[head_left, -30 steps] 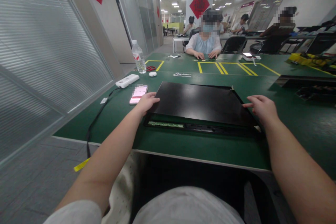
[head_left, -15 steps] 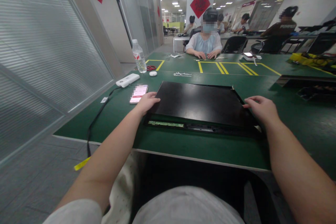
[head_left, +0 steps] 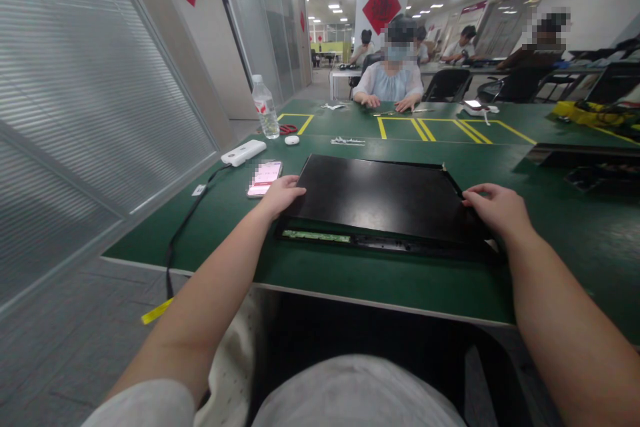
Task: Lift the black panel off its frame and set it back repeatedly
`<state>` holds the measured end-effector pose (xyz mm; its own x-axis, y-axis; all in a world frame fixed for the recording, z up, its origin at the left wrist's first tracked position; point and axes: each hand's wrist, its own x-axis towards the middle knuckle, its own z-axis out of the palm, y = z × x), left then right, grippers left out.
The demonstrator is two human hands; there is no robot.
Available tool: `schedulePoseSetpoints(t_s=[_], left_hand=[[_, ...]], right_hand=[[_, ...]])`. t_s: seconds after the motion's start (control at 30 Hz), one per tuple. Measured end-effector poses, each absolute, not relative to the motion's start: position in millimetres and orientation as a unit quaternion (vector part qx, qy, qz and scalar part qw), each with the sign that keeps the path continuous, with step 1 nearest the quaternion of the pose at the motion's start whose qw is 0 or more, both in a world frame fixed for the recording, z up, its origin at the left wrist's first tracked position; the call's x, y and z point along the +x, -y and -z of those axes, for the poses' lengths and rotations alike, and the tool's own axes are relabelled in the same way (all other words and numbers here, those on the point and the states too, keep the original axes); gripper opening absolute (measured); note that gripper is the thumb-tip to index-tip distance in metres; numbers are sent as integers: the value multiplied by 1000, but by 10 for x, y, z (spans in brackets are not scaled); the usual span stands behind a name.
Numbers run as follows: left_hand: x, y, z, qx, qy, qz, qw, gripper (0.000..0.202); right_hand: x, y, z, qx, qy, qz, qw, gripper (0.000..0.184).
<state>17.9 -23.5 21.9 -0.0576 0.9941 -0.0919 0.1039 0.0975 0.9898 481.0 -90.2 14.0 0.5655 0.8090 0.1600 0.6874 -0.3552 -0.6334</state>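
A large flat black panel (head_left: 380, 197) lies on the green table (head_left: 350, 277) in front of me, its near edge raised over a black frame with a green circuit strip (head_left: 315, 237). My left hand (head_left: 281, 195) grips the panel's left edge, fingers curled on it. My right hand (head_left: 495, 209) holds the right edge, fingers bent over the rim.
A phone (head_left: 263, 178) with a lit screen lies left of the panel, beside a white power strip (head_left: 243, 153) with a black cable. A water bottle (head_left: 263, 108) stands farther back. A seated person (head_left: 393, 80) works across the table. More black parts (head_left: 585, 167) lie at right.
My right hand has come down a little and closed onto the panel's right edge. My left hand has stayed on the left edge.
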Motion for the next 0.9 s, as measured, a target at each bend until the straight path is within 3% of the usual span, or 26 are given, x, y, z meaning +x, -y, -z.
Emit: schedulePoseSetpoints(t_s=[0.53,0.9], left_hand=[[177,229,-215,486,-577,-458,470,45],[157,229,-211,472,-566,-469,487,40]], right_hand=[[4820,881,-133,-834,441,-86,321,22],[4827,883,-112,-830,449,-77,322,23]])
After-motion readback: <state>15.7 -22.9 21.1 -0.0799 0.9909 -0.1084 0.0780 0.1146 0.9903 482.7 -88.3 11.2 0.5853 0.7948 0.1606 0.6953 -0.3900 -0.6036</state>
